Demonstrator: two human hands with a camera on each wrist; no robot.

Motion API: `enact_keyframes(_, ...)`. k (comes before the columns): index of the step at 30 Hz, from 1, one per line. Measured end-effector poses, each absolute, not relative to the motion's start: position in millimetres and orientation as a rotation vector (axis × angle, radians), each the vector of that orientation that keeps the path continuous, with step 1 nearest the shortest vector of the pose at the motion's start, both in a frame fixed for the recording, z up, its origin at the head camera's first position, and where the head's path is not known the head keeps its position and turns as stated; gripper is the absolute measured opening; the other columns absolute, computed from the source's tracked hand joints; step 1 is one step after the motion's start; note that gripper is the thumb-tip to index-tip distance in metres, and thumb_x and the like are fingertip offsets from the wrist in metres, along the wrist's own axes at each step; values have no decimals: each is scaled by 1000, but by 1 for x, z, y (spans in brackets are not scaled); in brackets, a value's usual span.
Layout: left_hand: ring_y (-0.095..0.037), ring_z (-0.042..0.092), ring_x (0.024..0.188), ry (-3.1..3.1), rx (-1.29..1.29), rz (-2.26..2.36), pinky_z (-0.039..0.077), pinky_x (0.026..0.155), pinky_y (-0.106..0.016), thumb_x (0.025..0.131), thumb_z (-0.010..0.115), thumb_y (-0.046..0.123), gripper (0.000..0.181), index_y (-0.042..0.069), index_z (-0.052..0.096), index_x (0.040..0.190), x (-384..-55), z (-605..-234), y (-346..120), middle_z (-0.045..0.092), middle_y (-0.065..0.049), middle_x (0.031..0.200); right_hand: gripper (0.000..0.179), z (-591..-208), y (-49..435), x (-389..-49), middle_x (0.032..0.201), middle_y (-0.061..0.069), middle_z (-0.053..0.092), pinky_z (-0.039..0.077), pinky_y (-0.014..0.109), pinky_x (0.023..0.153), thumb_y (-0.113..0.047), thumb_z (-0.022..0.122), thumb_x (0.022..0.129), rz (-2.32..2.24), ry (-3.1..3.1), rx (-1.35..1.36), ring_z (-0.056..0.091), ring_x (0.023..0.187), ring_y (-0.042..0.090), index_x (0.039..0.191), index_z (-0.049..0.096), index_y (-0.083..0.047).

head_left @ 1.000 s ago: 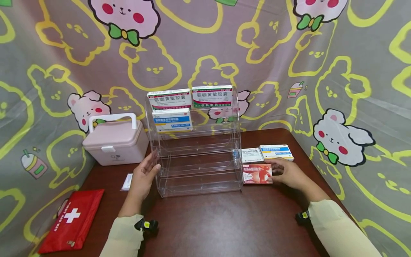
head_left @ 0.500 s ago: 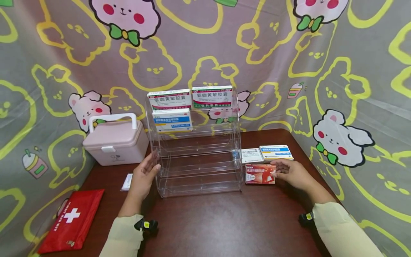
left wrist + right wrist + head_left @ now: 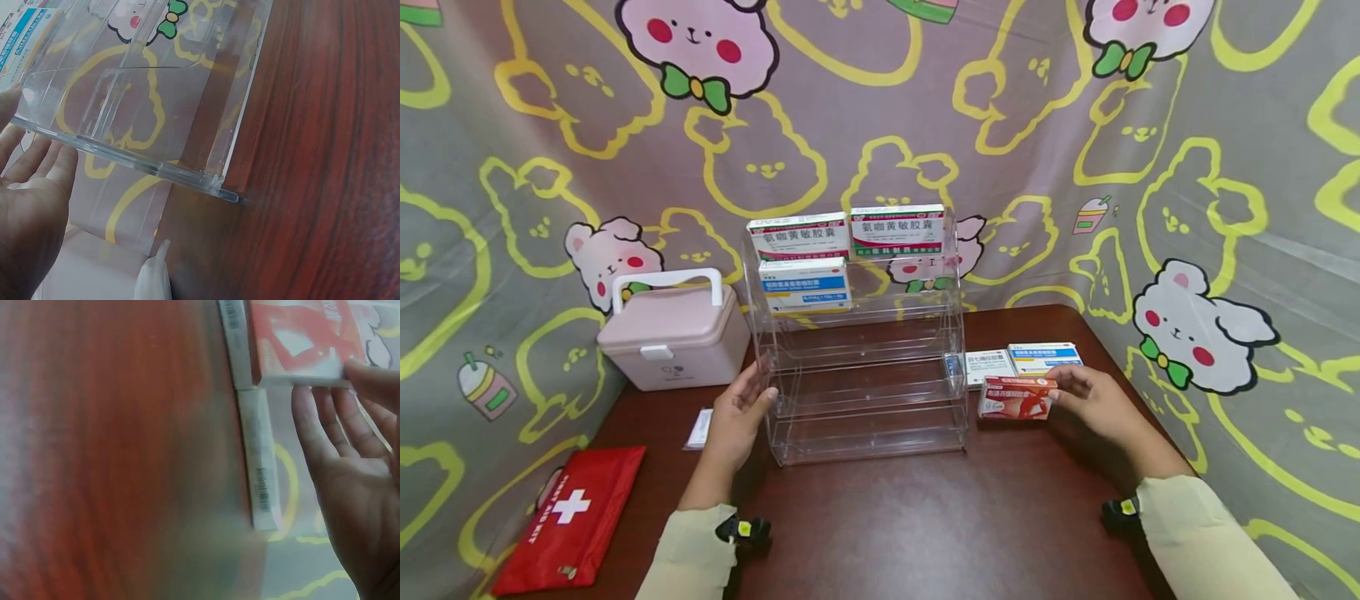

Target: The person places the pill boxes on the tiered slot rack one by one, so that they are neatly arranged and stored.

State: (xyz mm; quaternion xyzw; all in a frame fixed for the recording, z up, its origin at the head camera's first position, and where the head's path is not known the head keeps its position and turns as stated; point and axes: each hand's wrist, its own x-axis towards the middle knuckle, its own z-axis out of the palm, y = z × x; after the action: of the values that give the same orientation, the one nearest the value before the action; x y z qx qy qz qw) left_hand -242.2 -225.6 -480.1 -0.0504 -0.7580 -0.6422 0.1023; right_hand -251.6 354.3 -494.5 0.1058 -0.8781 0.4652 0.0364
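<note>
Three boxes (image 3: 805, 286) stand racked beyond the left hand (image 3: 736, 429) gripping the clear rack (image 3: 868, 443), as the right hand (image 3: 1099, 410) pinches a red box (image 3: 1015, 399), two unracked boxes (image 3: 1045, 359) just beyond it.

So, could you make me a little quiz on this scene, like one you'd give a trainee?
1. Multiple choice: what does the right hand hold?
A) a red first aid pouch
B) a red-and-white box
C) nothing
2. Count: how many boxes stand in the clear rack?
3. True or false: in the head view, the pink case stands to the left of the clear rack.

Key:
1. B, pinched at one end between thumb and fingers.
2. Three: two side by side in the top tier, one in the tier below.
3. True.
</note>
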Motion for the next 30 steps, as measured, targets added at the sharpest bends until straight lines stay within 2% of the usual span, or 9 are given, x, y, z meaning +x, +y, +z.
enact_keyframes(3, -35, 41, 160, -2241, -158, -1895, 41, 114, -6, 108, 65, 2, 62, 4, 43, 166, -243, -481, -225, 48, -20, 168, 36, -488, 357, -249, 124, 19, 72, 61, 16, 81, -14, 76, 104, 1479, -2646, 307, 68, 99, 6, 133, 65, 4)
enact_keyframes(7, -33, 41, 160, -2252, -170, -1890, 42, 113, -5, 109, 64, 2, 62, 4, 42, 167, -244, -482, -226, 47, -20, 169, 33, -476, 357, -247, 115, -3, 71, 62, 16, 81, -11, 73, 105, 1586, -2510, 309, 68, 96, -1, 132, 63, 5)
enact_keyframes(9, -30, 43, 160, -2262, -170, -1878, 41, 114, -5, 109, 64, 3, 62, 5, 42, 167, -244, -483, -226, 47, -20, 169, 26, -468, 355, -249, 111, -10, 71, 63, 17, 82, -5, 71, 105, 1720, -2379, 358, 70, 95, 0, 128, 63, 5)
enact_keyframes(11, -26, 44, 159, -2277, -160, -1855, 39, 115, -5, 109, 65, 5, 62, 6, 43, 167, -243, -483, -227, 47, -18, 169, 21, -458, 350, -251, 110, -10, 71, 64, 18, 84, 2, 67, 105, 1873, -2226, 434, 71, 96, 2, 125, 64, 2)
enact_keyframes(14, -25, 45, 159, -2275, -150, -1854, 38, 117, -5, 109, 66, 7, 62, 7, 43, 167, -243, -483, -227, 48, -18, 169, 23, -441, 340, -255, 113, -2, 71, 65, 19, 87, 10, 61, 105, 2063, -2001, 539, 71, 99, 8, 123, 66, -4)
enact_keyframes(20, -33, 42, 160, -2251, -146, -1889, 40, 117, -7, 109, 66, 7, 62, 6, 44, 167, -242, -482, -227, 49, -18, 169, 26, -402, 306, -260, 121, 6, 68, 65, 22, 93, 11, 56, 107, 2151, -1824, 658, 67, 109, 15, 127, 65, -1)
enact_keyframes(24, -34, 41, 160, -2241, -141, -1892, 41, 114, -6, 109, 66, 6, 62, 6, 44, 167, -242, -481, -227, 48, -19, 169, 26, -376, 275, -266, 121, 6, 70, 64, 23, 96, 10, 59, 106, 2135, -1797, 685, 67, 111, 15, 126, 66, -3)
enact_keyframes(30, -32, 42, 160, -2251, -123, -1895, 41, 113, -5, 109, 67, 7, 63, 6, 43, 167, -242, -482, -226, 48, -18, 169, 30, -347, 235, -284, 114, 0, 74, 63, 20, 92, 13, 61, 104, 2092, -1768, 696, 70, 107, 10, 119, 71, -10)
